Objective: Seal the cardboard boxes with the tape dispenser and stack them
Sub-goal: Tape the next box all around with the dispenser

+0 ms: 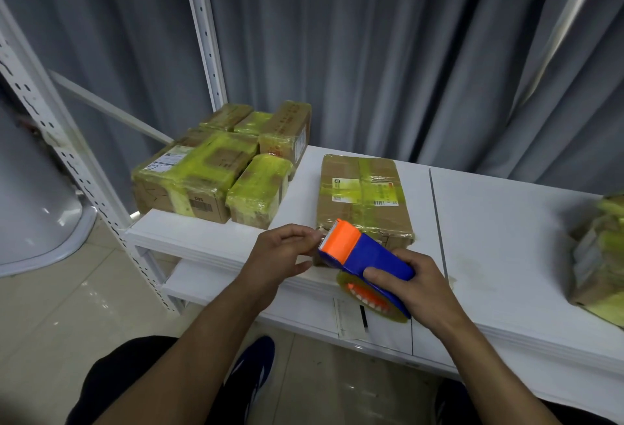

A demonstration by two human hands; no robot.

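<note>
You have a white table [506, 222] with a dark seam running front to back, and behind it a grey pleated curtain [388, 53]. At your left stands a white perforated shelving upright [71, 161], with a second upright [202, 29] farther back against the curtain. Below lie pale glossy floor tiles [67, 316], a dark blue shoe [253, 364] with white stripes, and a white paper slip [351, 320] on the table's front face.

1. Both of my forearms are bare up to the frame edge; I see no sleeves, watch or bands.
2. My left hand [283, 252] and right hand [417, 284] wear no gloves or rings.
3. I have dark, black-looking trousers [141, 380] on.
4. My shoe [251, 374] is navy with pale side stripes.
</note>
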